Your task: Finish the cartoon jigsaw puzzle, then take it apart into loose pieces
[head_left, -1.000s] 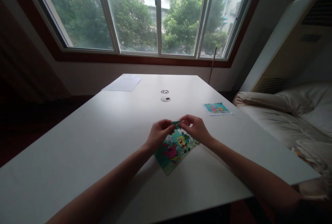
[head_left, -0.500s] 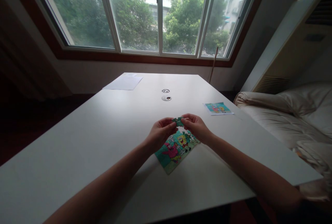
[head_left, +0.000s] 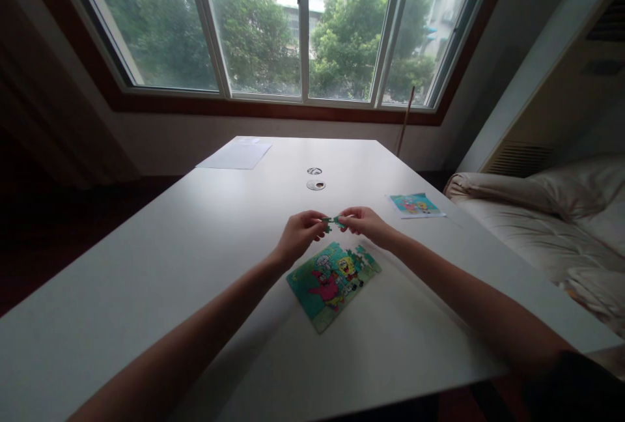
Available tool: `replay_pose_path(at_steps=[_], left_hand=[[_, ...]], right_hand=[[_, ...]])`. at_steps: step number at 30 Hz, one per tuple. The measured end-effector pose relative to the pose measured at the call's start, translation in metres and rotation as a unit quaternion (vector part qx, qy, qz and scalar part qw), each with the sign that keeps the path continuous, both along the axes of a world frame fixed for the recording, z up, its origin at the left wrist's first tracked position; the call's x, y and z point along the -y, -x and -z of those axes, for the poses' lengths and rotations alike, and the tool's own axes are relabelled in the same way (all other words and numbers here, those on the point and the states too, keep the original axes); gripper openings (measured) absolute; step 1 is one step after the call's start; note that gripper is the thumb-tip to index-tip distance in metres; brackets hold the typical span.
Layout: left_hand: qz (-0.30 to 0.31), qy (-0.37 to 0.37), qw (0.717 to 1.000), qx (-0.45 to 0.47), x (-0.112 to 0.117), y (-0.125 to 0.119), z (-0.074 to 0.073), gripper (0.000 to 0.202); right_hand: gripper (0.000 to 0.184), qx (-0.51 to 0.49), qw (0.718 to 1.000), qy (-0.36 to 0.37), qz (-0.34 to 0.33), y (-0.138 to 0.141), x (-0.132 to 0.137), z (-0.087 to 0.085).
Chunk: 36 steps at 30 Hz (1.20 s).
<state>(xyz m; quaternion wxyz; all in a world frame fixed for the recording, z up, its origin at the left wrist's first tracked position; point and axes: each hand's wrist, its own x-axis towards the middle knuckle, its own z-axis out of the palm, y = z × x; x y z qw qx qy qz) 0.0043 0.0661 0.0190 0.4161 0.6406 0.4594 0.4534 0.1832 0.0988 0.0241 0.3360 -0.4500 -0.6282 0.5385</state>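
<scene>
Just beyond a partly assembled jigsaw puzzle, both hands are raised over the table. My left hand pinches a small green puzzle piece between thumb and fingers. My right hand grips another green puzzle piece close beside it. The two pieces nearly meet; whether they touch I cannot tell. The puzzle lies flat and tilted on the table, showing colourful cartoon characters on a teal ground. Its far right edge is jagged, with a gap in the picture there.
A small printed picture of the same characters lies to the right on the white table. Two round discs are set near the middle. White paper rests at the far left. A padded couch stands along the right side.
The green pieces, held together before, are now slightly apart, one in each hand. My hands have drawn apart a little and risen, uncovering more of the puzzle's far edge.
</scene>
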Motion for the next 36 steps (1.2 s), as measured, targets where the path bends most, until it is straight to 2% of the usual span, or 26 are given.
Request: replay_pose_path(at_steps=[1,5,9,13,16,19,23,31,36], left_hand=[[-0.018,0.001,0.997,-0.077,-0.007,0.002,0.002,0.021],[-0.034,-0.006,0.981,-0.192,-0.033,0.009,0.01,0.015],[-0.052,-0.033,0.953,-0.297,-0.044,0.015,0.013,0.012],[-0.07,-0.082,0.924,-0.367,-0.039,0.015,0.011,0.023],[-0.03,-0.127,0.909,-0.395,-0.034,0.013,0.01,0.022],[0.003,-0.158,0.897,-0.412,-0.031,0.012,0.01,0.021],[0.009,-0.181,0.889,-0.42,-0.031,0.014,0.014,0.024],[0.04,-0.207,0.881,-0.424,-0.034,0.016,0.024,0.028],[0.041,-0.211,0.872,-0.439,-0.029,0.016,0.02,0.039]], right_hand=[[0.024,0.05,0.998,-0.03,0.004,0.0,-0.008,0.002],[0.021,0.228,0.967,-0.113,-0.02,0.001,-0.031,0.011],[0.021,0.313,0.93,-0.192,-0.031,0.005,-0.038,0.014],[0.029,0.308,0.929,-0.202,-0.042,0.005,-0.039,0.014],[0.026,0.297,0.93,-0.209,-0.05,0.004,-0.038,0.014],[0.021,0.318,0.919,-0.228,-0.036,0.002,-0.037,0.014],[0.017,0.344,0.905,-0.25,-0.025,-0.001,-0.037,0.013],[0.019,0.322,0.898,-0.295,-0.063,-0.003,-0.036,0.019],[0.021,0.309,0.886,-0.341,-0.054,-0.012,-0.032,0.016]])
